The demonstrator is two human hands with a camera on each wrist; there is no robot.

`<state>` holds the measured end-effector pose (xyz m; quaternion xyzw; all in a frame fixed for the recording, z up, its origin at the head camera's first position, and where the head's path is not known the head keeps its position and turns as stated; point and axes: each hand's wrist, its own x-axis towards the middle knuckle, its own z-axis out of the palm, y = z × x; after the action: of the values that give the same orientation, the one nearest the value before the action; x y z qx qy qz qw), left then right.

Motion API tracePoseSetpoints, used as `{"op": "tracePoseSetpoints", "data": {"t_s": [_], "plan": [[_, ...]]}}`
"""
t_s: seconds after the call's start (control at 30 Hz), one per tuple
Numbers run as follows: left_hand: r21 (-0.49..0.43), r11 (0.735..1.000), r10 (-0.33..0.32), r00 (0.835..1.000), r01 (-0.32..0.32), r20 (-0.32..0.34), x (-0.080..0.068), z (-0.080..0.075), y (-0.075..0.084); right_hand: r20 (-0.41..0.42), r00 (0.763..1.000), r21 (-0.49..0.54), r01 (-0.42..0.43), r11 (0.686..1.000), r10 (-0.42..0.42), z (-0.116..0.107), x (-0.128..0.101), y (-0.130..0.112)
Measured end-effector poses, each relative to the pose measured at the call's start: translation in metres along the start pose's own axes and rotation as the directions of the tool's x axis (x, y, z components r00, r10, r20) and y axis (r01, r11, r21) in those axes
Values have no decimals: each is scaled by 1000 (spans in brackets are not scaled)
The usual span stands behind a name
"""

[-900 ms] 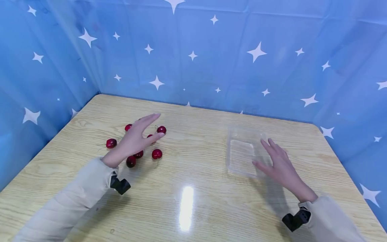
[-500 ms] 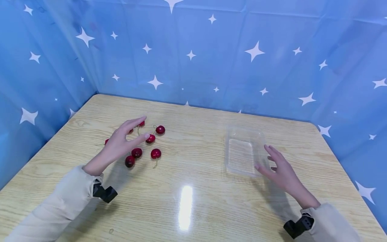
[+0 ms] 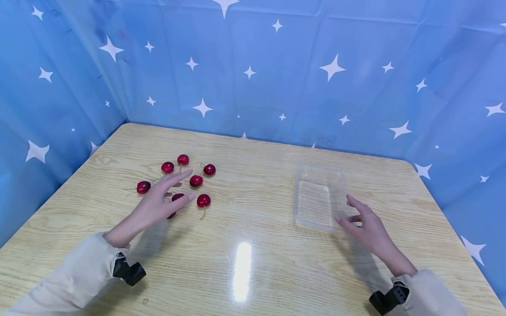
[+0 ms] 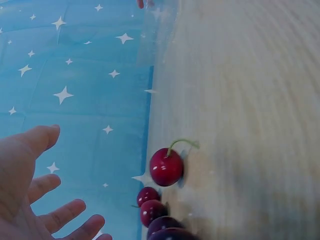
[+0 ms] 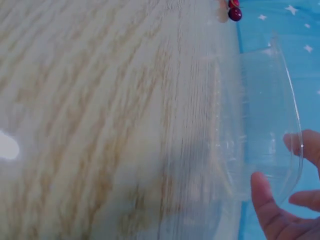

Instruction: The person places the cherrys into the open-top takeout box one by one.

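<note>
Several dark red cherries (image 3: pixel 203 200) with thin green stems lie loose on the left part of the table. Over their near side hovers my left hand (image 3: pixel 152 202), fingers spread and holding nothing, partly hiding two of them. In the left wrist view, one cherry (image 4: pixel 166 167) with a curved stem stands out, with others lined up behind it. To the right lies a clear plastic box (image 3: pixel 315 199), its open side up. At its right edge is my right hand (image 3: pixel 367 230), thumb and fingers apart; whether the fingertips (image 5: pixel 261 187) touch the wall cannot be told.
The wood-grain table (image 3: pixel 253 202) has rounded far corners. A blue curtain (image 3: pixel 261 92) with white stars stands behind it and along both sides. A bright light reflection (image 3: pixel 242 272) shows on the near middle of the table.
My left hand has moved left and toward me, then lower, uncovering the far cherries. My right hand has shifted slightly toward me and its fingers have bent a little. Cherries and box lie still.
</note>
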<state>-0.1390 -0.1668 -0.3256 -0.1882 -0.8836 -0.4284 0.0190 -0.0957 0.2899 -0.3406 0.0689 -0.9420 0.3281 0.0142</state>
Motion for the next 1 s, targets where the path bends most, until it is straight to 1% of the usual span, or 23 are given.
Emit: {"op": "tracePoseSetpoints", "data": {"t_s": [0.1, 0.2, 0.33, 0.43, 0.5, 0.63, 0.77, 0.93, 1.0], "plan": [[-15, 1000, -4, 1000, 4, 10, -4, 4, -1, 9, 1000, 48, -25, 999, 24, 0, -2, 2], [-37, 999, -6, 1000, 6, 14, -6, 8, -3, 31, 998, 134, -55, 989, 52, 0, -3, 4], [-46, 999, 8, 1000, -9, -3, -8, 13, -5, 47, 997, 210, -71, 975, 63, -1, -3, 7], [-52, 999, 14, 1000, -15, -13, -10, 17, -6, 46, 997, 230, -76, 970, 67, -1, -3, 7], [-63, 998, 6, 1000, -6, -10, -10, 18, -6, 43, 996, 245, -81, 966, 73, -1, -3, 7], [-101, 995, -19, 1000, 21, 12, -12, 20, -7, 30, 996, 258, -86, 962, 81, -1, -2, 8], [-128, 990, -52, 998, 57, 37, -14, 21, -7, -3, 997, 255, -75, 964, 78, 0, -2, 8], [-155, 985, -72, 996, 81, 60, -15, 24, -10, -27, 996, 260, -72, 963, 82, 1, -2, 9], [-162, 984, -70, 995, 80, 67, -14, 26, -11, -30, 996, 265, -78, 961, 89, 1, -2, 10]]}}
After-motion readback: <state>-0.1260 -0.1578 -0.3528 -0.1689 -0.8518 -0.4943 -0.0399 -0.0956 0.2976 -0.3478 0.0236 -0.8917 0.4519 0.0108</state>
